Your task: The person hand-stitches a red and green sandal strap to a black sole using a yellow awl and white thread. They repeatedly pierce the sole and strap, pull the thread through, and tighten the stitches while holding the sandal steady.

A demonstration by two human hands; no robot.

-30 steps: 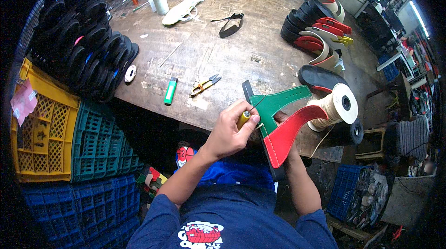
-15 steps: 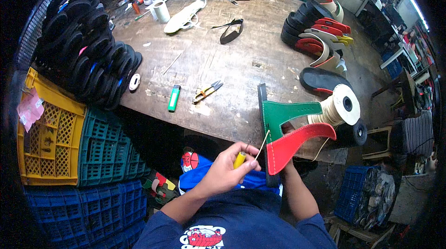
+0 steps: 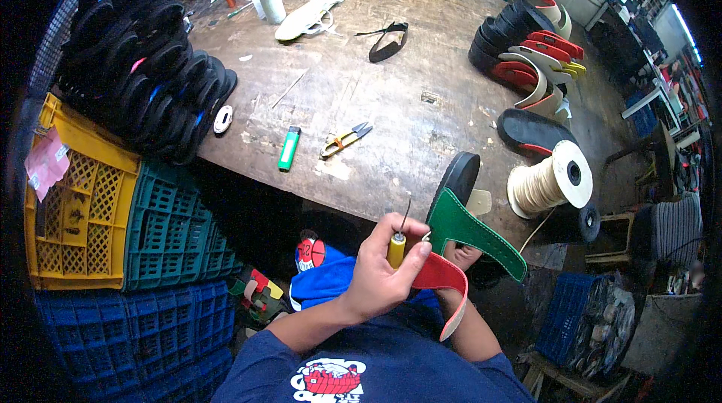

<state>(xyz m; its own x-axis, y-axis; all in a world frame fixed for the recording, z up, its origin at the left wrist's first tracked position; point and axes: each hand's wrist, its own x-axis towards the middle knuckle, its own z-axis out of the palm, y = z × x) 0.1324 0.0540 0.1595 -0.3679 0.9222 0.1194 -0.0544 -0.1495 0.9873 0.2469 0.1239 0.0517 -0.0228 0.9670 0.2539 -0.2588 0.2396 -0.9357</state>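
head view: left fingers [image 3: 414,261] clenched round yellow-handled awl [image 3: 396,251], sandal [image 3: 466,224] just rightward; right fingers [image 3: 464,254] under sandal, grip unclear.

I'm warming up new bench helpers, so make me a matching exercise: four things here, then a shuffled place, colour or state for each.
Things:
1. Awl
2. Lighter
3. Spool
4. Sandal

Places, colours, states:
A. Wound with cream cord
B. Has green and red straps
C. In the left hand
D. On the table, left of the snips

Pairs: 1-C; 2-D; 3-A; 4-B
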